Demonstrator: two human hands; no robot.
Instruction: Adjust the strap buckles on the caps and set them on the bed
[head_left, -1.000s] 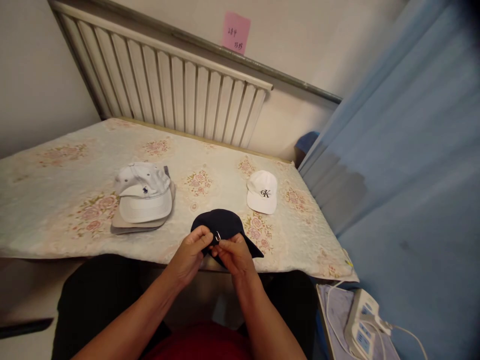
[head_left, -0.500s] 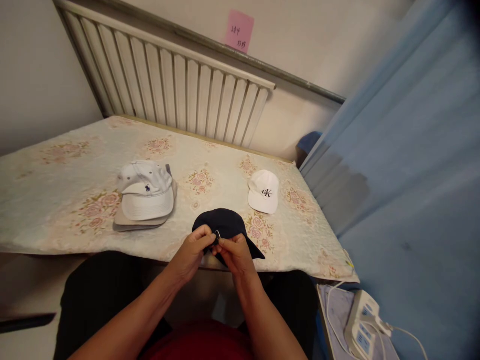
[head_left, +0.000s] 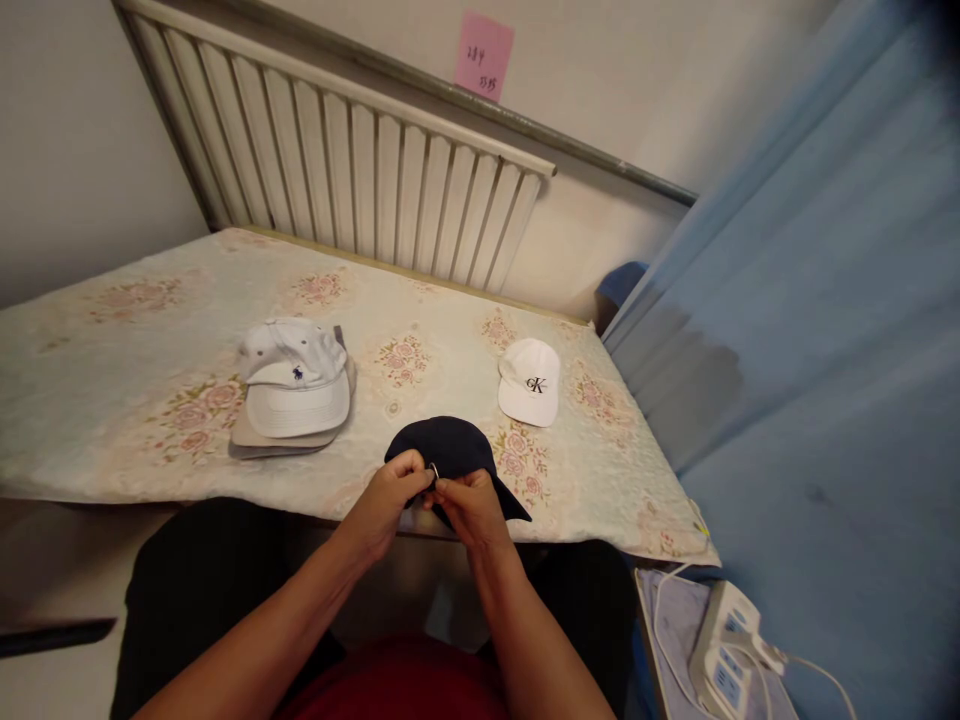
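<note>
A dark navy cap [head_left: 450,447] lies at the near edge of the flowered table [head_left: 112,400], its back toward me. My left hand [head_left: 390,498] pinches the cap's rear strap beside a small metal buckle [head_left: 433,470]. My right hand [head_left: 469,507] pinches the strap from the other side, fingertips almost touching the left ones. Both hands are closed on the strap.
A white cap stacked on a beige cap [head_left: 294,385] sits to the left. Another white cap with a dark logo [head_left: 531,380] lies to the right. A white radiator [head_left: 352,170] stands behind the table, a blue curtain [head_left: 825,330] at right, a white device with a cable [head_left: 731,650] below.
The hands stay pinched at the strap and buckle with only slight finger shifts. The view has drifted a little.
</note>
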